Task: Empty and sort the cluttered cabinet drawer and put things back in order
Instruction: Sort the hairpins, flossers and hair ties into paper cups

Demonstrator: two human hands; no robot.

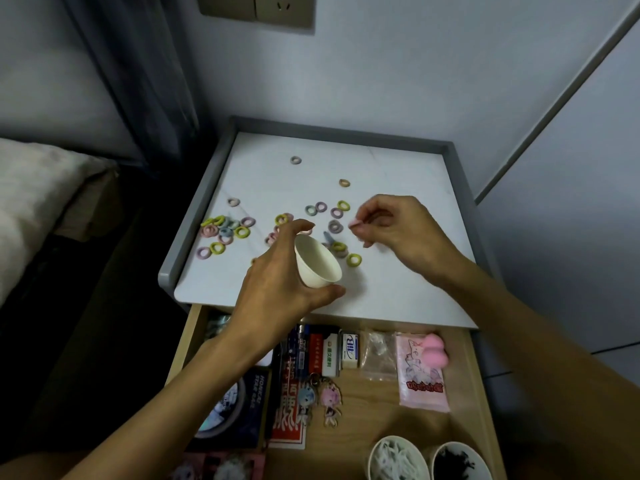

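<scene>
Left hand: the left hand [277, 282] grips a paper cup [317, 259], fingers curled over its far side and thumb under its near side, above the front of the surface [277, 181].
Right hand: the right hand [398, 226] hovers just right of the cup, fingers curled and tips drawn together; too blurred to tell if they pinch anything.
Hair ties, place: the hair ties [225, 232] lie scattered flat on the white surface; one cluster sits left of the left hand, another between the two hands, and a green one lies just right of the cup.
Hair ties, look: small soft loops in yellow-green, pink, lilac and pale blue.
Cup, look: plain cream-white and tapered.
Cup, axis: tipped over rather than upright, its long axis running from far left to near right; I cannot tell which way the mouth faces.
Drawer: the drawer [363, 410] stands open beneath the surface, under both forearms, holding an eraser [349, 346], a pink packet [420, 372] and two filled cups [396, 459] at its near right.
</scene>
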